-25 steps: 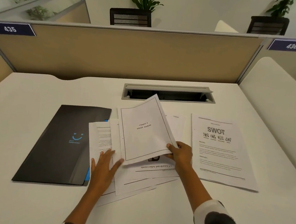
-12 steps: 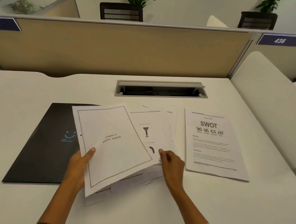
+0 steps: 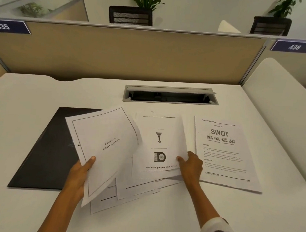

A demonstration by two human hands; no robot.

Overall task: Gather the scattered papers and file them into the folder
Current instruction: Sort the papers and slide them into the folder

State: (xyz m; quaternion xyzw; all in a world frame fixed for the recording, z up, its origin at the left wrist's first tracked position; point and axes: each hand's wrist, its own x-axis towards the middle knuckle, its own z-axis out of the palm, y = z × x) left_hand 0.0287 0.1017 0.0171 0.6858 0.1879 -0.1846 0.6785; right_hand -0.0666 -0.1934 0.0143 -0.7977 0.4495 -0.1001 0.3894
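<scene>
My left hand grips the "Chapter 4 SWOT Analysis" sheet by its lower left edge and holds it tilted above the desk, over part of the black folder. The folder lies closed and flat at the left. My right hand pinches the right edge of the "Awards and Achievements" sheet, which tops a loose fan of several papers. A "SWOT" page lies flat at the right, on top of other sheets.
An open grey cable tray is set into the white desk behind the papers. A tan partition closes off the back. A white panel runs along the right side.
The Chapter 4 sheet passed from my right hand to my left and swung left over the folder. My right hand moved onto the edge of the Awards and Achievements sheet.
</scene>
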